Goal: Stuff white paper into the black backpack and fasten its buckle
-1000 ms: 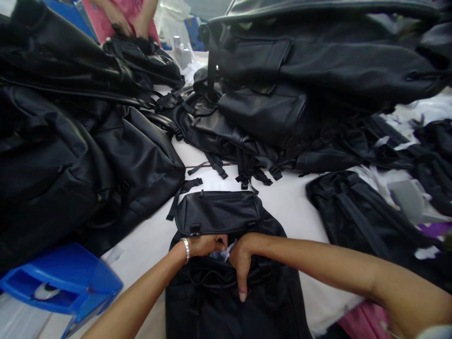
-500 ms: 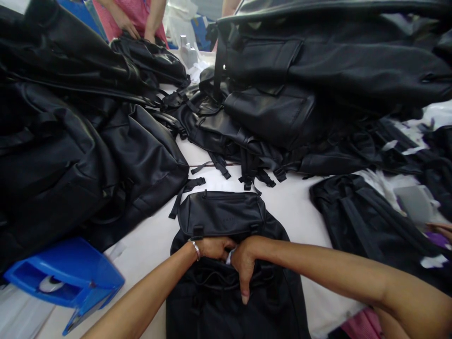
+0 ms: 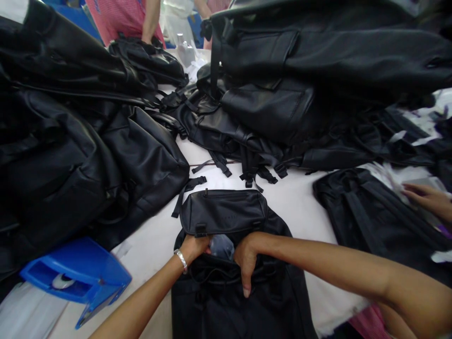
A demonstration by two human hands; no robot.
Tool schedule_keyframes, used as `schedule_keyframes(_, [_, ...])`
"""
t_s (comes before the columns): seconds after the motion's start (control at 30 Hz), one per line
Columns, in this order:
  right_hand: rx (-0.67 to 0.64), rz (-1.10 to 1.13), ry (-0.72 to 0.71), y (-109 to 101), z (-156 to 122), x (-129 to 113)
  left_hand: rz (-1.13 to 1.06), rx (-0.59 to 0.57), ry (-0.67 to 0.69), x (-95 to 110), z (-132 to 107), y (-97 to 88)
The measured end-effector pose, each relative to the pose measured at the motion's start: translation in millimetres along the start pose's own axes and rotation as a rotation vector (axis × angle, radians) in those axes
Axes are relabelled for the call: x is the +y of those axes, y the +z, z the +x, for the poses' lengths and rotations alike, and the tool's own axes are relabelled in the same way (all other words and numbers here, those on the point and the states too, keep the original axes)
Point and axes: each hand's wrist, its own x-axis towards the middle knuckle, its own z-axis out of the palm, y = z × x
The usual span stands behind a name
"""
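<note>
A black backpack [image 3: 243,306] lies in front of me on the table, its mouth parted beneath a zipped flap pocket [image 3: 226,212]. Inside the mouth a crumpled piece of translucent plastic [image 3: 221,246] shows. My left hand [image 3: 196,248], with a silver bracelet at the wrist, reaches in under the flap beside the plastic; most of its fingers are hidden. Right of the plastic, my right hand [image 3: 247,259] has its fingers down inside the mouth and its thumb outside against the front, so the rim lies between them.
Black bags are heaped at left [image 3: 141,155] and across the back [image 3: 268,108], with loose straps [image 3: 250,172]. A blue tape dispenser [image 3: 81,278] stands at lower left. Another black bag [image 3: 370,207] lies at right near another person's hand [image 3: 429,200]. Across the table, a person's arm [image 3: 151,21] reaches into a bag.
My left hand has drawn back leftwards from my right hand, and the translucent plastic between them now shows more. The right hand has hardly moved. Another person's hand has come in at right.
</note>
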Motion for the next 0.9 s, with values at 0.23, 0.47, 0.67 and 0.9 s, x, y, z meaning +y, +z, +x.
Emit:
schedule_keyframes(0.23, [0.1, -0.019, 0.002, 2, -12, 6, 0.263, 0.309, 0.112, 6, -21, -4.1])
schedule_keyframes(0.47, [0.269, -0.13, 0.013, 9, -25, 0, 0.468, 0.128, 0.427, -4, -45, -2.0])
schedule_keyframes(0.67, [0.282, -0.157, 0.116, 10, -28, -1, 0.483, -0.042, 0.539, -8, -43, -15.7])
schedule_keyframes(0.9, [0.026, -0.056, 0.029, -9, -20, 9, 0.594, -0.19, 0.413, 12, -36, -12.1])
